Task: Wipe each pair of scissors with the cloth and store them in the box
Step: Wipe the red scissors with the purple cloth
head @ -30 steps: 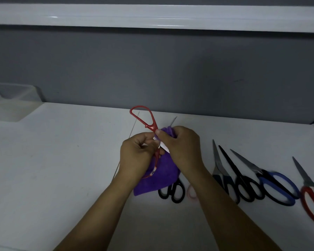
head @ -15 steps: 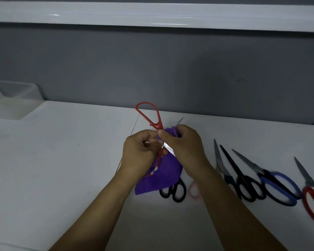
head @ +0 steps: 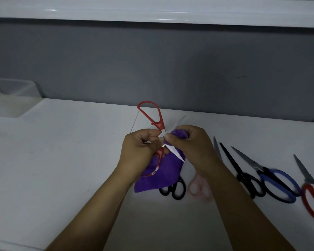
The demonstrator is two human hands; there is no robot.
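Pinching is seen on both sides: the right-hand fingers [head: 172, 140] are closed on the purple cloth [head: 159, 176] round a blade near the pivot, and the left-hand fingers [head: 145, 138] are curled round the red-handled scissors [head: 159, 124] just below it. The scissors are held above the tabletop [head: 62, 151] with blades splayed wide (one tip up and away, one down beside the right hand [head: 192, 145]).

Risks, as judged:
- A cut if the cloth is drawn along the edge with thin cover.
- Fingers nipped if the handles are squeezed by the left hand [head: 136, 151].
- Hanging cloth snagged on the lower tip.
- The other pairs [head: 279, 185] lie just beside the right forearm, so a tip could be brushed.
- The box [head: 14, 87] sits well apart, far left, so blades should be closed before the carry.
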